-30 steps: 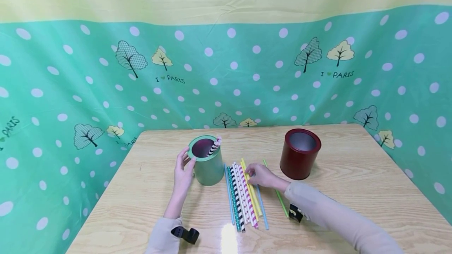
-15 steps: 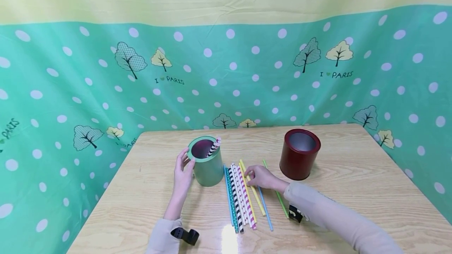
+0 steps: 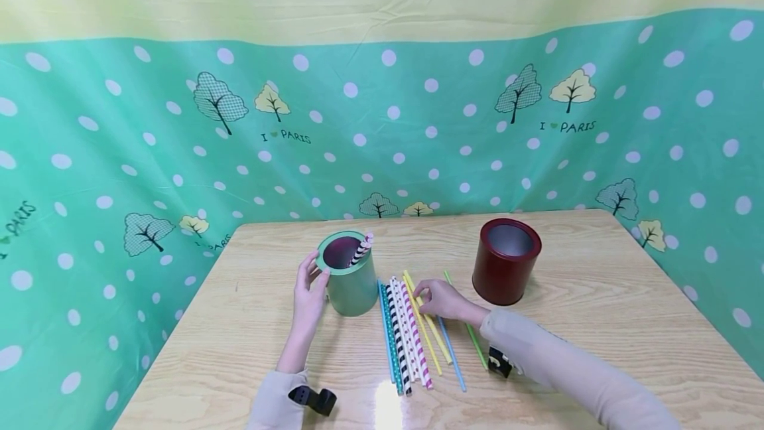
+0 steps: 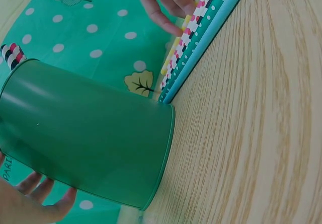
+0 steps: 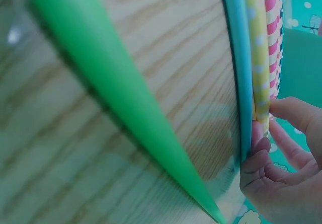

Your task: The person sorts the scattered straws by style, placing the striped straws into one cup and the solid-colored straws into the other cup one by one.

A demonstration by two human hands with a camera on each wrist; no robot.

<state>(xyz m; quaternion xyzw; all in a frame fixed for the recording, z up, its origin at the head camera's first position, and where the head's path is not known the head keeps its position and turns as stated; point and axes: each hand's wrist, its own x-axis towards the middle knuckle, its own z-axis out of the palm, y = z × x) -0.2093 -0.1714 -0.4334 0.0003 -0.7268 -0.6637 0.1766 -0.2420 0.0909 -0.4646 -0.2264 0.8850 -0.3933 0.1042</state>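
Observation:
My left hand (image 3: 310,294) holds the left side of the green can (image 3: 353,292), its fingers at the rim. Black-and-white and pink-and-white striped straws (image 3: 361,249) lean inside the can. My right hand (image 3: 443,298) is over the right side of the row of straws. In the right wrist view its fingertips pinch a pale-dotted yellow straw (image 5: 261,58), beside a blue straw (image 5: 238,58). Another yellow straw (image 3: 431,349) lies just left of it. Further left lie pink-striped (image 3: 421,350), white dotted, black-striped (image 3: 401,350), teal dotted and light blue straws.
A dark red can (image 3: 503,277) stands upright behind the right forearm, no straws visible in it. One green straw (image 3: 477,347) lies apart, partly under the right wrist. A polka-dot cloth (image 3: 382,118) hangs behind the wooden table (image 3: 251,284).
The yellow straws have separated, their near ends shifting right. The blue straw's near end has also swung right. Both hands stay nearly in place.

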